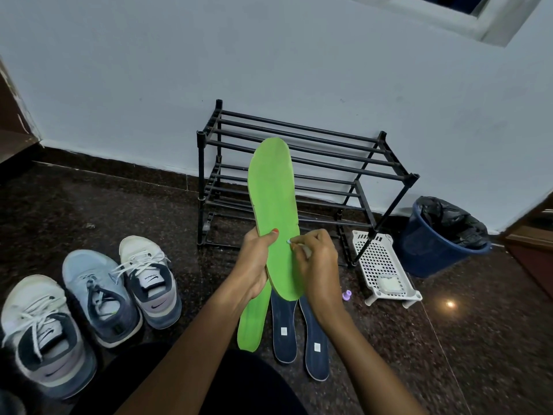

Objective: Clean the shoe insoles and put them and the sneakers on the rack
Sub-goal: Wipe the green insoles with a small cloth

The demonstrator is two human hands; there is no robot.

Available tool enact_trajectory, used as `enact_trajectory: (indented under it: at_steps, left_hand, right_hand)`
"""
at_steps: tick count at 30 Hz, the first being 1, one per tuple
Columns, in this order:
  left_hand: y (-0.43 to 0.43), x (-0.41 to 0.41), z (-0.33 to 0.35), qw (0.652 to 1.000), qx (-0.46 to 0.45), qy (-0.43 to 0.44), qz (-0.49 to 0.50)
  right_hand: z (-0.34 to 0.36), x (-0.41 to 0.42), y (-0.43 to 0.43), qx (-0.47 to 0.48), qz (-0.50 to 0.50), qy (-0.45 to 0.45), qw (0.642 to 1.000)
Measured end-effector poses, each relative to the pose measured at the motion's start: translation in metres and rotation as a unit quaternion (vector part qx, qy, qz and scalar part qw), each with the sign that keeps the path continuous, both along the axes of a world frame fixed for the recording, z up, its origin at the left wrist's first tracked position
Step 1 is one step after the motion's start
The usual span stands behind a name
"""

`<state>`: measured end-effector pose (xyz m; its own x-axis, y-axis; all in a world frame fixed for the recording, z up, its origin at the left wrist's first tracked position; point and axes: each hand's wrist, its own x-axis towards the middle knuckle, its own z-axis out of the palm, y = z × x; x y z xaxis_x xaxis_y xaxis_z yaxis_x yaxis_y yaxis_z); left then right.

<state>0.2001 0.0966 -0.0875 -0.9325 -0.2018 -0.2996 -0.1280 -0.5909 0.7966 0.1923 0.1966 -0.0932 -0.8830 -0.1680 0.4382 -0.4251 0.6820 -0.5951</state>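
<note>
Clearly four insoles show. One green insole (pixel 273 190) stands upright in the left hand (pixel 254 262), whose grip is clenched round its edge, thumb across the face. A second green insole (pixel 251 322) and two dark blue insoles (pixel 284 330) lie on the floor (pixel 89 205) beneath it. The right hand (pixel 317 262) has its grip pinched on a small white wad (pixel 306 250) against the held insole. Three sneakers (pixel 98 298) sit side by side at left, apart from the one black two-tier rack (pixel 299 145) by the wall.
</note>
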Motion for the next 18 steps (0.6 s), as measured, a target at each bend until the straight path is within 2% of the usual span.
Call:
enact_trajectory:
  at_steps: [6,13,18]
  left_hand:
    - [-0.003,-0.001,0.000,1.000,0.013,0.002,0.021]
    - [-0.001,0.000,0.002,1.000,0.014,0.003,0.010]
    - [-0.003,0.000,0.001,0.999,0.023,-0.001,0.024]
  right_hand:
    - [-0.010,0.026,0.000,-0.005,0.068,-0.014,0.998]
    - [0.004,0.001,0.003,-0.021,0.023,-0.002,1.000]
    - [-0.003,0.006,0.002,-0.002,0.044,0.008,0.999]
